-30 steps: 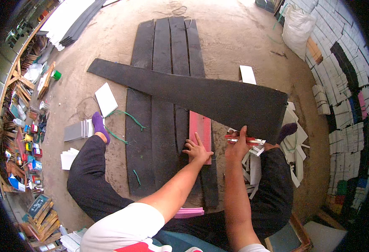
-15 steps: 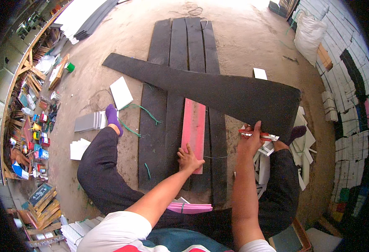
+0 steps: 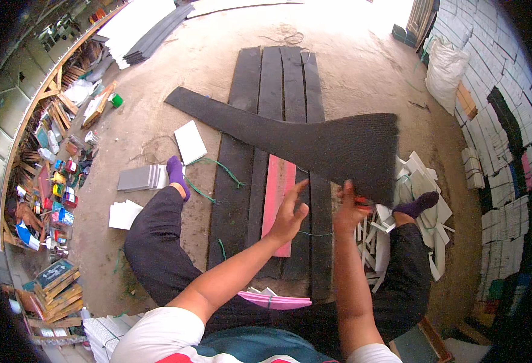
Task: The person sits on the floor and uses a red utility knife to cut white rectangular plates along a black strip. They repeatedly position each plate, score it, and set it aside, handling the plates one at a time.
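Note:
A long black foam-like sheet (image 3: 338, 142) lies crosswise, curved, over several black planks (image 3: 229, 209) on the floor. My right hand (image 3: 352, 209) is at the sheet's near edge, closed around a red utility knife (image 3: 364, 206), whose blade I cannot make out. Whether these fingers also touch the sheet is unclear. My left hand (image 3: 287, 219) is raised over a pink board (image 3: 278, 187), fingers apart and holding nothing. The board lies lengthwise on the planks, its far end under the sheet.
White offcuts (image 3: 426, 199) lie by my right foot; white and grey pieces (image 3: 142, 177) lie by my left. Green cord (image 3: 223, 167) trails across the planks. Pink sheets (image 3: 275, 300) rest before my body. Paint cans (image 3: 66, 196) stand left, stacked white sheets (image 3: 499, 242) right.
My left hand has lifted off the pink board and moved up and right. The black sheet's right end has shifted left and bent. The knife has turned in my right hand.

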{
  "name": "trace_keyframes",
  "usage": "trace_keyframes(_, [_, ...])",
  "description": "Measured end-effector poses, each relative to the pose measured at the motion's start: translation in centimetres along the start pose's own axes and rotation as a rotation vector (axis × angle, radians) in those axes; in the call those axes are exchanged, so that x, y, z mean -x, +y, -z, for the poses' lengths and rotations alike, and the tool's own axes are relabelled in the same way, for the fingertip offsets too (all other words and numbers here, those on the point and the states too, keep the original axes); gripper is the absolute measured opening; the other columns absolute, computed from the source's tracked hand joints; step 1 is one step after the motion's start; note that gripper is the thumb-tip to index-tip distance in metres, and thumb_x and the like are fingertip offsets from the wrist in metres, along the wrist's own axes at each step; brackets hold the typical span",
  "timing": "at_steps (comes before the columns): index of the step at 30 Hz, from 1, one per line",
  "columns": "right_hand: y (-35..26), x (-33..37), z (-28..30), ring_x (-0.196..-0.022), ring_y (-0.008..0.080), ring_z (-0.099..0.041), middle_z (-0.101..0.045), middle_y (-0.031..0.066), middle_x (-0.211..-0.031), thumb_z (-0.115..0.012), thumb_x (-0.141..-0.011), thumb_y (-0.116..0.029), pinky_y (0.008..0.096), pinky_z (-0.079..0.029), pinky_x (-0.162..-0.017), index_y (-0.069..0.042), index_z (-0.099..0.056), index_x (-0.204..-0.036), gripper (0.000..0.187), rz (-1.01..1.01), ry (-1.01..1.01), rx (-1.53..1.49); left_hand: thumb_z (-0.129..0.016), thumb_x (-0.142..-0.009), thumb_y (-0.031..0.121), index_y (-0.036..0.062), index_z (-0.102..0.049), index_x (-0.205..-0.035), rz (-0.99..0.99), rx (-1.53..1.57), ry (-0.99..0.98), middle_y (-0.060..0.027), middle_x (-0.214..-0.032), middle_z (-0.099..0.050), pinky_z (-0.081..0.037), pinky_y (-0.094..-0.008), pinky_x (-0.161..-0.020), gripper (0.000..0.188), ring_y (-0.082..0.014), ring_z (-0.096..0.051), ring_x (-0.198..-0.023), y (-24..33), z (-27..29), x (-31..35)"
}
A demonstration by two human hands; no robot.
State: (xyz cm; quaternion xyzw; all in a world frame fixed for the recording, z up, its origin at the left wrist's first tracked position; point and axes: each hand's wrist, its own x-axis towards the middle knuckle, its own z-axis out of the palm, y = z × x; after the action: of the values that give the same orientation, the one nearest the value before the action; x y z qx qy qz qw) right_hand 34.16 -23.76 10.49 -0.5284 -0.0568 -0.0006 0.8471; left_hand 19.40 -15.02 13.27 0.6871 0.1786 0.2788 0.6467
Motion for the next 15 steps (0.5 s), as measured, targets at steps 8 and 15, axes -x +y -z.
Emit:
trace_keyframes(8, [-1.4, 7.6, -2.8, -0.097, 0.0264, -0.068, -0.065, 0.0146, -0.111, -0.071, -0.087, -0.011, 0.035, -0.056, -0.082, -0.01, -0.071, -0.129, 0.042, 0.527, -0.639, 0.456, -0.064, -0.098, 0.04, -0.0008, -0.047, -0.143, 0.126, 0.031, -0.001, -0.0137, -0.132, -0.058, -0.042, -0.0357, -0.105, 0.063, -0.0225, -0.053, -0.125, 14.4, 5.6, -0.7])
trace_keyframes(15, [3.9, 10.2, -1.0, -0.075, 0.0182, -0.065, -0.065, 0.0102, -0.096, -0.071, -0.096, -0.018, 0.032, -0.054, -0.068, -0.005, -0.065, -0.127, 0.034, 0.022, -0.598, 0.286, -0.055, -0.104, 0.024, -0.0026, -0.064, -0.108, 0.012, -0.101, 0.604, -0.0045, -0.098, -0.067, -0.046, -0.0319, -0.083, 0.028, -0.0125, -0.057, -0.091, 11.5, 14.1, 3.1])
